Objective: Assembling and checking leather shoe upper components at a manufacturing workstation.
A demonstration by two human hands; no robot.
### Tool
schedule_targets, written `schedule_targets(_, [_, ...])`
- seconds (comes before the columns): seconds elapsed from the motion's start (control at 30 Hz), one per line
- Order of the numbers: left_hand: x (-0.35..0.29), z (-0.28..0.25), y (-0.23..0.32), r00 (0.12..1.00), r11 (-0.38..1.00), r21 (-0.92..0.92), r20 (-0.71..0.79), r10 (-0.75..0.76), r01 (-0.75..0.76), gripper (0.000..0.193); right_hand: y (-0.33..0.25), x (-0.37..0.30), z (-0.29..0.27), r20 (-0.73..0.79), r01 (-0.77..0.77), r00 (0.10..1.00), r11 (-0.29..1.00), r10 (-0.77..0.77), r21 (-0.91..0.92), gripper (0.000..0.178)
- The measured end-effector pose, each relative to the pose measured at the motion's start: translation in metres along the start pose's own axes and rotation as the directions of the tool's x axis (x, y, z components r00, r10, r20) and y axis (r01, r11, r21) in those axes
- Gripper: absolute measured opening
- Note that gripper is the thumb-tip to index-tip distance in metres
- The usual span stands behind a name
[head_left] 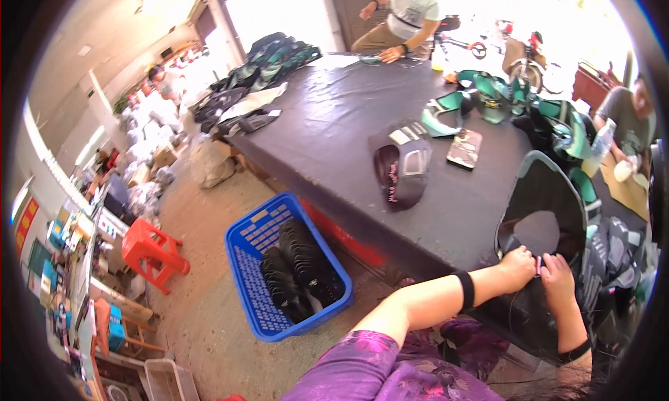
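Note:
My left hand (517, 269) and my right hand (557, 281) meet at the table's near right edge, fingers pinched close together. Between their fingertips shows a small pinkish bit, too small to name. They work at the lower end of a dark grey rounded piece (535, 228). Behind it a large black curved panel with a grey rim (519, 192) stands up from the table. Whatever lies inside the fingers is mostly hidden. Farther left on the table lies a flat dark fabric piece with pale patches (408, 165), apart from both hands.
A phone (465, 149) lies on the dark table (327, 115). Green-and-black sewn pieces (491, 98) stand behind it, near a clear bottle (603, 137). On the floor are a blue basket (240, 289) of stacked black pieces and a red stool (150, 244). Two people (411, 14) (624, 115) are at the table.

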State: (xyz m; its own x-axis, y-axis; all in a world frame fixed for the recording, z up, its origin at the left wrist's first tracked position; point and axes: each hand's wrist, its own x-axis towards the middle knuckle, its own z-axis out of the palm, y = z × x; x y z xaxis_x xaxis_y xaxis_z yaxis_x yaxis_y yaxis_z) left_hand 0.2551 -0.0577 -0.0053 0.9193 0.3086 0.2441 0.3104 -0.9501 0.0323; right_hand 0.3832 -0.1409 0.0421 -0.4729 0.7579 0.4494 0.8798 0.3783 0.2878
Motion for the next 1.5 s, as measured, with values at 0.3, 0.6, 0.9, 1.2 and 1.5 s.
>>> schedule_targets(0.3, [0.0,-0.017,-0.018,0.991,0.99,-0.056,0.018,0.134,-0.133,0.011,0.012,-0.007,0.005,0.058,-0.025,0.998,0.994,0.02,0.102,0.012])
schedule_targets(0.6, [-0.012,-0.054,-0.008,0.946,0.956,0.097,-0.148,0.289,-0.277,0.013,-0.018,0.007,-0.023,0.15,-0.246,0.961,0.967,0.234,0.068,0.023])
schedule_targets(0.9, [-0.07,-0.132,-0.002,0.804,0.861,0.345,-0.342,0.487,-0.374,0.013,-0.059,0.029,-0.073,0.02,-0.206,0.978,0.962,0.205,0.181,0.022])
schedule_targets(1.2, [-0.128,-0.08,-0.086,0.657,0.032,-0.992,-0.103,-0.747,-0.119,0.025,-0.092,0.022,-0.101,0.118,-0.184,0.973,0.359,0.198,0.915,0.031])
schedule_targets(1.5, [-0.145,-0.044,-0.058,0.934,-0.814,-0.497,0.022,-0.357,-0.3,0.039,-0.139,-0.016,-0.016,0.16,0.041,0.97,-0.769,0.184,0.638,0.042])
